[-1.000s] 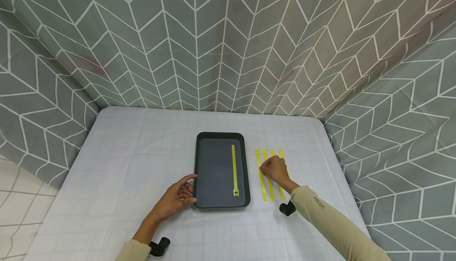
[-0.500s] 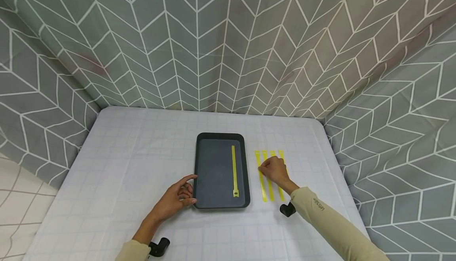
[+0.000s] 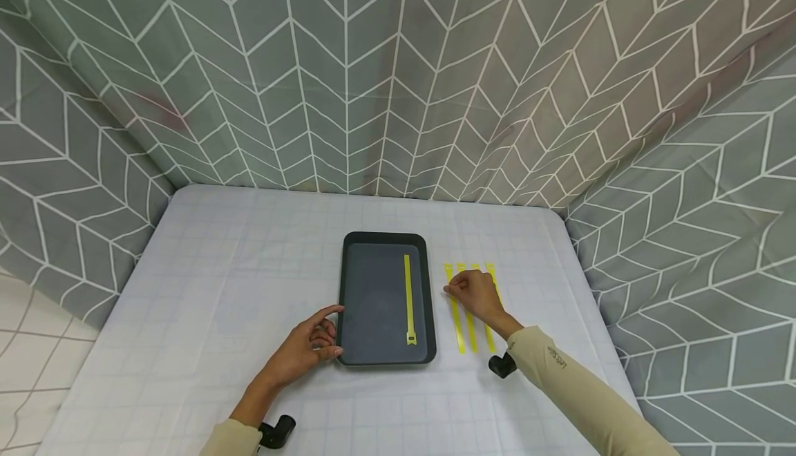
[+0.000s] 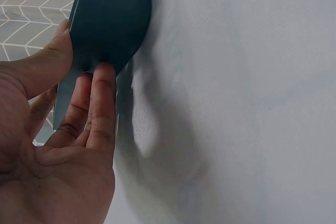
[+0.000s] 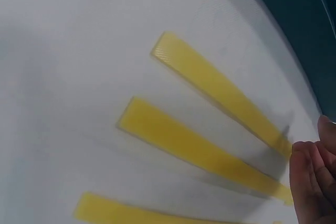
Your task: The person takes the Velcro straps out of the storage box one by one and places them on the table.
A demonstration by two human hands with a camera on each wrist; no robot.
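Covering the strips (image 3: 470, 307), right hand (image 3: 477, 294) grip unclear; left hand (image 3: 305, 349) holds tray (image 3: 385, 242).

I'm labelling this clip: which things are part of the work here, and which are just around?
In the work: dark tray, held by left hand; yellow strap in tray; yellow straps on table, touched by right hand.
Just around: white table cover; patterned curtain.
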